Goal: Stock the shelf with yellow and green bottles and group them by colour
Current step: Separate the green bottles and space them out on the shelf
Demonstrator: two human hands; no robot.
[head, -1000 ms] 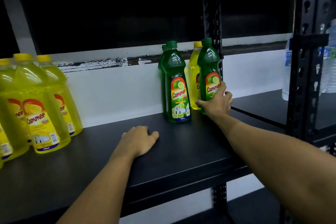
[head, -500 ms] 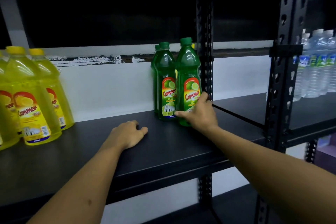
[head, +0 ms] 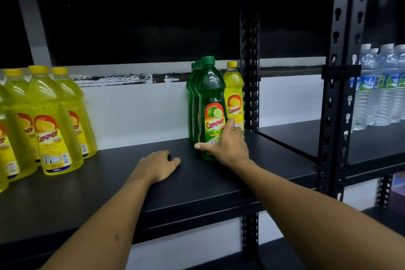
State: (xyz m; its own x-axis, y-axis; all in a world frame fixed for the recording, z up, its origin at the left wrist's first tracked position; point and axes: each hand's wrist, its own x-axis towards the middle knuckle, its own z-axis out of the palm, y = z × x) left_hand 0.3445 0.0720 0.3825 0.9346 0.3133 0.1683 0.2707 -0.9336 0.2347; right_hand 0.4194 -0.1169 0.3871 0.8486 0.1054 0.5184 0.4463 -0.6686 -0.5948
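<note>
Right hand (head: 226, 146): grips the base of the front green bottle (head: 210, 103), fingers curled round its lower label, centre of the frame.
Left hand (head: 158, 166): rests knuckles-up on the shelf (head: 197, 186), fingers loosely curled, holding nothing.
Green bottles: three upright in a row running back from the held one.
Lone yellow bottle (head: 234, 98): upright just right of the greens, beside the post (head: 249, 50).
Yellow group (head: 50, 120): upright at the left of the frame, well apart from the greens.
Water bottles (head: 381, 87): right edge, on the neighbouring shelf.
</note>
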